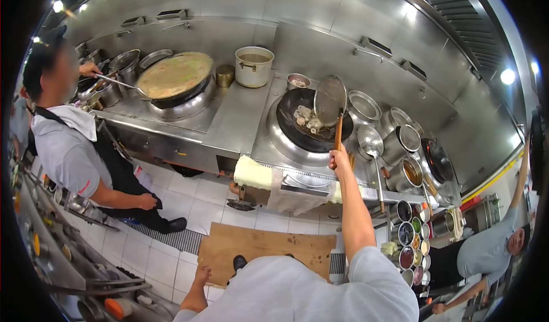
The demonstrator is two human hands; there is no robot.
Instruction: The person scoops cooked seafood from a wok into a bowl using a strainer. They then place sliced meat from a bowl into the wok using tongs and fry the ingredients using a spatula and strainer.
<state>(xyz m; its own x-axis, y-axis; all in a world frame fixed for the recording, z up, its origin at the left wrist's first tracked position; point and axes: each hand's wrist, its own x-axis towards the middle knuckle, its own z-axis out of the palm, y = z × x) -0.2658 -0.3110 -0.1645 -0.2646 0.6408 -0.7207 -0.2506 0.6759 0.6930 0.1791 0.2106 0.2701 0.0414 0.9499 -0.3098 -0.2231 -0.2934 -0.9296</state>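
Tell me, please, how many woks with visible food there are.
2: the left wok, full of pale, soupy food, and the centre wok, beneath the wooden-handled utensil in the right hand. The dark vessel further right is unclear; others may be hidden.

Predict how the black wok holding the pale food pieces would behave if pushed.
The black wok would probably rock rather than slide, as its curved bowl sits in a metal ring. It should feel stiff, judging by its round rim. The pale food pieces might shift, lying loose in the sloping bowl.
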